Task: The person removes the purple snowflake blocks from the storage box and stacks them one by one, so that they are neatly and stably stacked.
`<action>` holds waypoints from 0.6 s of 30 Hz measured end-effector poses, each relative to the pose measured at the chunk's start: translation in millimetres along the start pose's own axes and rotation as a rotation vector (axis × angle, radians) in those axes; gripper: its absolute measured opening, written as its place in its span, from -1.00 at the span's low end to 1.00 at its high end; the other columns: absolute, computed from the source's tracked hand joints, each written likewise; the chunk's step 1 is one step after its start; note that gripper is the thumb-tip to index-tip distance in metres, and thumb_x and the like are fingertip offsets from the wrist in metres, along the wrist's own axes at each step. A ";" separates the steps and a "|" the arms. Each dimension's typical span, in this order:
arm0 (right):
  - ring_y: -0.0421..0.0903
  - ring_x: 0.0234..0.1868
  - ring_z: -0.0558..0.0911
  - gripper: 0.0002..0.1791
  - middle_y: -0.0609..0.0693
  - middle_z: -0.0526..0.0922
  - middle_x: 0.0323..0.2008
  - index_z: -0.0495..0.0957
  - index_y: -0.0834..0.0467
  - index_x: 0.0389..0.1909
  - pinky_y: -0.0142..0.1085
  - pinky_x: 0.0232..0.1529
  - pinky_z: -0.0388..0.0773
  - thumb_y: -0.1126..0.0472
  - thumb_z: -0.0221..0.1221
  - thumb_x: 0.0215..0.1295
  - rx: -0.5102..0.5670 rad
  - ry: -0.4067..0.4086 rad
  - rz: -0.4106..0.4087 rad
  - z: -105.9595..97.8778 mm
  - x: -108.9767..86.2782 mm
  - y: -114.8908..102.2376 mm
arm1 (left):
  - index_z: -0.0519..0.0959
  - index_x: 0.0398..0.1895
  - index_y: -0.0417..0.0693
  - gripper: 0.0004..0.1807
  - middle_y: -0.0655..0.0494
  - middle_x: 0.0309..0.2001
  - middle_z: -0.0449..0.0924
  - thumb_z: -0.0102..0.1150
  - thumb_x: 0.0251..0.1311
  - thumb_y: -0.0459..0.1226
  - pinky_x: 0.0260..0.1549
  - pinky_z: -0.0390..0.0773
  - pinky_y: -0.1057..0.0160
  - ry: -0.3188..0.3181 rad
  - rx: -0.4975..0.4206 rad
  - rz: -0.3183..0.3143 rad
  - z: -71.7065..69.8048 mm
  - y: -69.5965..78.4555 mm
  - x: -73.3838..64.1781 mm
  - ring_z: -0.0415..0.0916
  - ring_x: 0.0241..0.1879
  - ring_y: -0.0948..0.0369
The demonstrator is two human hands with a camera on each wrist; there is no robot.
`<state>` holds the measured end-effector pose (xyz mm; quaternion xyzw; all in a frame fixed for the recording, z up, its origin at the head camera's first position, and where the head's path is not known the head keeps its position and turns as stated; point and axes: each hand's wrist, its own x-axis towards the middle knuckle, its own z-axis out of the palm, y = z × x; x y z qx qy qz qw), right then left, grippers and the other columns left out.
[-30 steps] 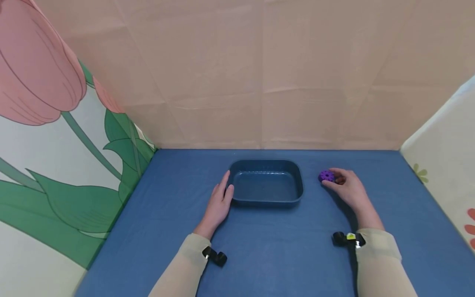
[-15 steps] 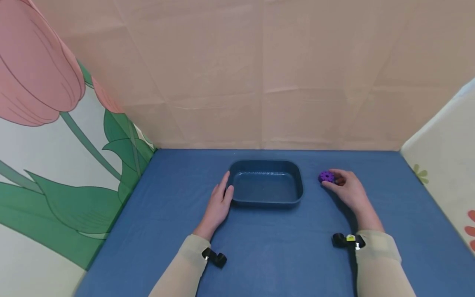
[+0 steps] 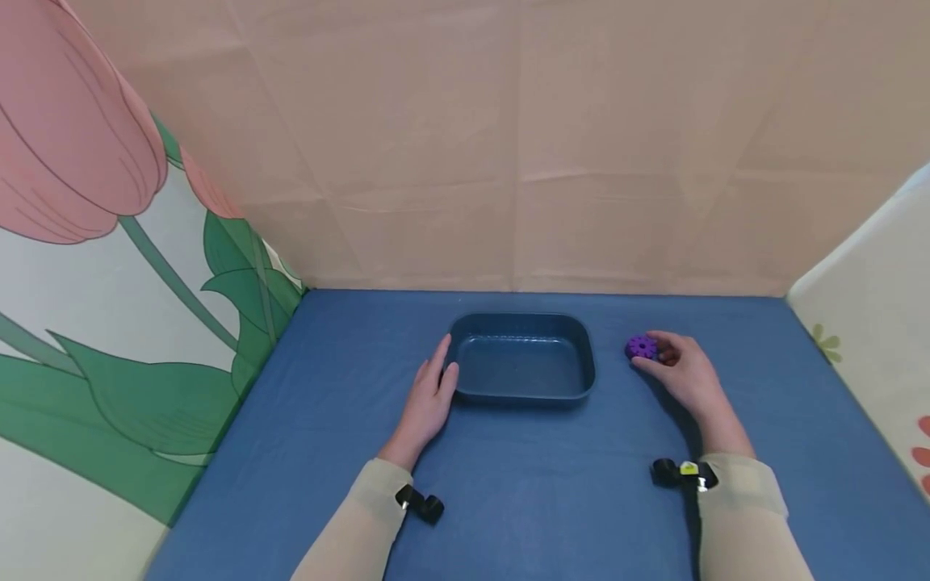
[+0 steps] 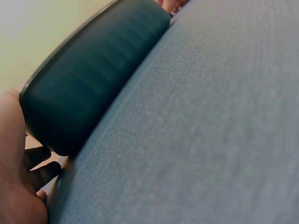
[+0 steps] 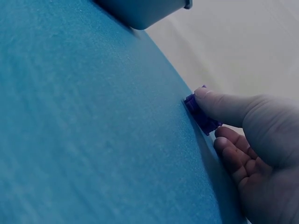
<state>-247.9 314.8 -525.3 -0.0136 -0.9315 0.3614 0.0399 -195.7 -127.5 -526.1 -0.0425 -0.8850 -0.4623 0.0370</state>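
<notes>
A small purple gear-like disc with a notched rim and a centre hole (image 3: 641,347) is pinched between the thumb and fingers of my right hand (image 3: 686,375). In the right wrist view the purple disc (image 5: 201,114) sits at the blue cloth, its lower edge close to or on it. My left hand (image 3: 425,399) rests along the left side of a dark blue rectangular tray (image 3: 523,399), fingers fairly straight. The left wrist view shows the tray's outer wall (image 4: 93,74) beside my left hand (image 4: 16,163). Nothing lies inside the tray.
Blue cloth (image 3: 538,500) covers the table. A plain beige backdrop (image 3: 508,145) rises at the far edge. A tulip-printed panel (image 3: 167,323) stands at the left, and a pale panel with printed flowers (image 3: 872,323) at the right.
Both hands, the tray and the purple disc keep their places. Only a very slight shift of the head view shows.
</notes>
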 end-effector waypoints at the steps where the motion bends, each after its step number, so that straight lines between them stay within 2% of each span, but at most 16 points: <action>1: 0.24 0.11 0.42 -0.20 0.30 0.38 0.20 0.34 0.09 0.43 0.17 -0.03 0.46 -0.27 0.21 0.29 0.002 0.000 0.001 0.0 -0.4 0.0 | -0.11 0.50 0.77 -0.43 0.55 0.54 -0.04 -0.35 0.47 0.27 0.43 0.00 -0.31 -0.002 0.000 0.003 -0.2 0.0 -0.4 -0.19 0.58 -0.11; 5: 0.23 0.11 0.42 -0.19 0.29 0.39 0.19 0.33 0.08 0.44 0.17 -0.03 0.45 -0.26 0.22 0.28 0.007 0.004 0.003 0.6 -1.5 -0.5 | -0.12 0.50 0.76 -0.42 0.52 0.54 -0.03 -0.36 0.45 0.29 0.43 -0.01 -0.32 -0.006 -0.012 0.007 -1.1 0.2 -1.9 -0.20 0.58 -0.11; 12: 0.24 0.11 0.41 -0.15 0.30 0.38 0.20 0.28 0.09 0.47 0.19 -0.01 0.44 -0.27 0.22 0.28 0.006 -0.003 0.007 1.9 -1.8 0.7 | -0.11 0.51 0.75 -0.41 0.57 0.53 -0.05 -0.37 0.45 0.30 0.44 -0.01 -0.30 -0.008 -0.005 -0.001 -0.1 -0.3 -2.7 -0.20 0.59 -0.08; 18: 0.27 0.15 0.40 -0.01 0.33 0.34 0.24 0.13 0.12 0.54 0.23 0.03 0.43 -0.30 0.24 0.24 0.008 -0.031 0.010 -1.2 -0.3 -0.2 | -0.10 0.51 0.73 -0.42 0.54 0.54 -0.04 -0.35 0.48 0.25 0.45 -0.02 -0.28 -0.012 -0.010 0.010 -0.2 -0.5 0.3 -0.20 0.59 -0.09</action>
